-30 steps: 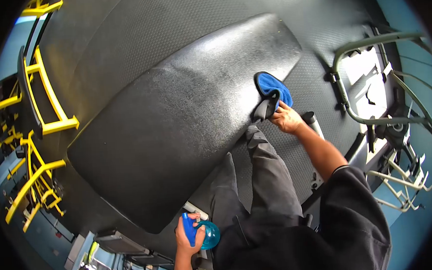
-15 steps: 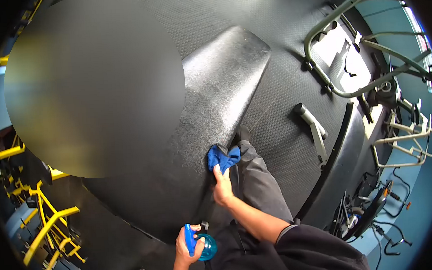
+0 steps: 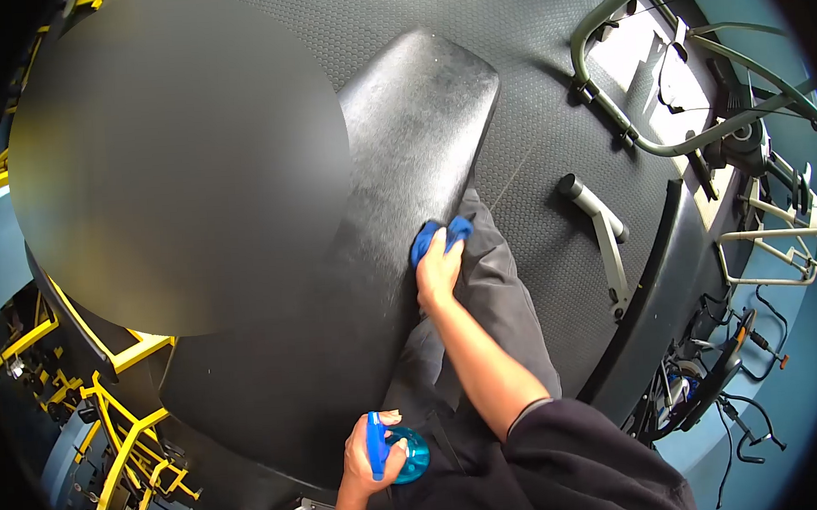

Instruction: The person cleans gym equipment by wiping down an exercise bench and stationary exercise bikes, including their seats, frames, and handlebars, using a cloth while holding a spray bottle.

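Note:
A blue cloth (image 3: 424, 243) is bunched under my right hand (image 3: 439, 270), whose fingers press it against the near edge of a black padded bench (image 3: 415, 116). The bench's dark surface has a shiny patch toward its far end. Close to my body, my left hand (image 3: 373, 455) grips a spray bottle (image 3: 410, 455) with a blue trigger head and a clear teal body. The bottle is held apart from the bench. A large blurred disc hides the left part of the bench.
Yellow metal frames (image 3: 127, 445) stand at the lower left. On the right are a grey tubular frame (image 3: 604, 115), a second black pad (image 3: 638, 308), a metal post with a roller (image 3: 596, 210) and white racks (image 3: 768, 245). Dark textured matting (image 3: 537, 156) covers the floor.
My right hand has slid the cloth up and slightly right along the bench edge. My left hand, still holding the spray bottle, appears slightly farther right. The whole view has shifted a little.

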### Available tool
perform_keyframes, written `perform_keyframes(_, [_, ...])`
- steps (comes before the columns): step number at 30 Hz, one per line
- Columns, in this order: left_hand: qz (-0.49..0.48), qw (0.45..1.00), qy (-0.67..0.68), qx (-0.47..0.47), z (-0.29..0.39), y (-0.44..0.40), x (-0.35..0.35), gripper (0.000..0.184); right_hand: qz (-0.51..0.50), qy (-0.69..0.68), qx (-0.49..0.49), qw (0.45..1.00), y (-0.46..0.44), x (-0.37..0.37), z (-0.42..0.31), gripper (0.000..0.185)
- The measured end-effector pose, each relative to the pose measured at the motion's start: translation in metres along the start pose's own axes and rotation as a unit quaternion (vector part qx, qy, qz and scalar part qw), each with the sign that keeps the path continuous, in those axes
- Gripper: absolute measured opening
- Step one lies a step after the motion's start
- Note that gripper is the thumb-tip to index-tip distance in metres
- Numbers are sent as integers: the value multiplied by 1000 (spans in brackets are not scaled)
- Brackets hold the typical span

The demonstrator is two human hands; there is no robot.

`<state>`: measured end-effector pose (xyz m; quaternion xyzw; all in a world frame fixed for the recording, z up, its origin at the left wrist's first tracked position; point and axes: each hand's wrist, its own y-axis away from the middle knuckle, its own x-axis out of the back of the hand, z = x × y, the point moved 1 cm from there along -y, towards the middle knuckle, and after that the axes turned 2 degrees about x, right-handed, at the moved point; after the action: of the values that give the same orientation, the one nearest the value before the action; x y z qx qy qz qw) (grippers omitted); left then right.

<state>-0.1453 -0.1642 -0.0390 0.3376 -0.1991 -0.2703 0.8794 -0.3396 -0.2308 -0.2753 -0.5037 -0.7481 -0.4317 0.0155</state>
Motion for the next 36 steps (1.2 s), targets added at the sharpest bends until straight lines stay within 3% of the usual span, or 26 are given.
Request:
perform_keyframes(8, [-35,998,34,50,68,-151,-46,34,63,53,12,997,-261,-46,-87,55])
perform_keyframes(12, [-59,996,47,57,104,-227,-70,34,38,6,29,999,-365,-59,-114,49])
perform_keyframes(13, [-64,996,51,42,112,-242,-72,34,50,48,26,997,-378,-61,-130,44])
perform_keyframes(14, [-63,996,51,48,119,-254,-74,34,-23,20,-6,1000,-407,-62,-125,42])
perform_keyframes(17, [-67,994,54,61,139,-281,-75,30,-215,117,-116,963,-428,-81,-195,40])
perform_keyframes(18, [-62,995,55,62,145,-289,-75,30,-296,243,-24,924,-441,-95,-205,41])
perform_keyframes(20, [-34,992,83,90,156,-299,-74,29,-303,360,155,869,-448,-151,-217,44])
perform_keyframes(21, [-29,991,85,95,158,-300,-73,29,-303,380,171,857,-435,-175,-235,48])
perform_keyframes(22, [-37,993,61,95,156,-301,-70,28,-392,330,145,847,-440,-205,-238,49])
perform_keyframes(23, [-44,994,37,92,155,-304,-68,28,-409,343,189,825,-439,-229,-245,48])
perform_keyframes(25, [-41,994,39,92,158,-309,-66,28,-417,292,66,858,-417,-250,-278,42])
perform_keyframes(28, [-36,994,28,95,168,-312,-62,30,-516,203,217,804,-396,-261,-314,40])
perform_keyframes(30, [-12,994,12,104,178,-311,-57,33,-522,221,196,800,-385,-267,-326,41])
perform_keyframes(31, [-8,994,23,103,184,-310,-54,33,-515,340,246,747,-395,-274,-317,45])
perform_keyframes(32, [-4,995,33,98,188,-305,-51,32,-436,526,326,653,-396,-279,-299,48])
perform_keyframes(33, [2,995,45,89,185,-298,-49,34,-408,646,340,549,-387,-261,-296,59])
perform_keyframes(34, [24,995,44,89,184,-291,-45,34,-479,579,284,596,-405,-264,-279,59])
perform_keyframes(36, [24,996,48,74,180,-278,-40,36,-450,560,280,637,-401,-255,-277,50])
